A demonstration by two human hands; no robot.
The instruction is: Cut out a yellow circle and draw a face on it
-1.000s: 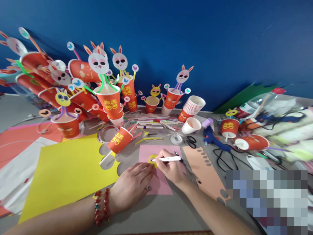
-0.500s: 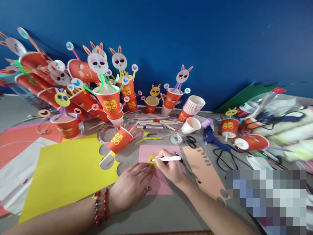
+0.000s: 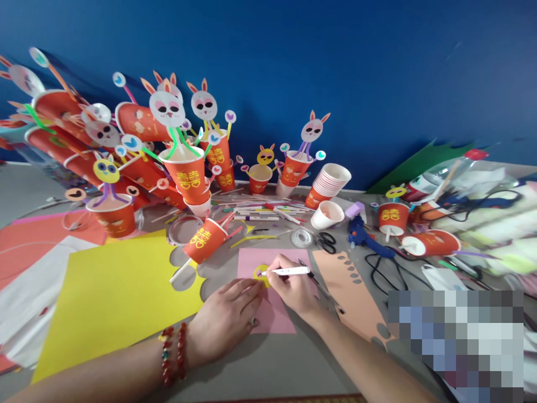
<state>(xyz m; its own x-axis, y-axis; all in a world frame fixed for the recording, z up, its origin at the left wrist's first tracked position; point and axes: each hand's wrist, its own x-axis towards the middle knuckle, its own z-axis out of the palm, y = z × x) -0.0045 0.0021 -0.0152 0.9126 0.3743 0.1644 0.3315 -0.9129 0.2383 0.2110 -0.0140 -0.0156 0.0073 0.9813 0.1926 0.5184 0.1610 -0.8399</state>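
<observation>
A white marker [image 3: 293, 271] is gripped in my right hand [image 3: 291, 288], its tip on a small yellow paper circle [image 3: 260, 269]. Dark purple marking shows on the circle near the tip. The circle lies on a pink sheet of paper [image 3: 274, 319]. My left hand [image 3: 229, 316] lies flat, palm down, its fingertips at the circle's lower edge. A beaded bracelet circles the left wrist. Part of the circle is hidden by my fingers.
Left lies a yellow sheet [image 3: 121, 285] with round cut-outs, a tipped red cup [image 3: 205, 240] beside it. Behind are cups with paper rabbit faces and scattered markers [image 3: 268, 212]. Tape [image 3: 301, 238], scissors [image 3: 327, 242], a blue glue gun [image 3: 367, 238] and a peach sheet [image 3: 348, 291] sit right.
Hardly anything differs. The view has shifted very slightly, and both hands and the marker keep their places at the yellow circle.
</observation>
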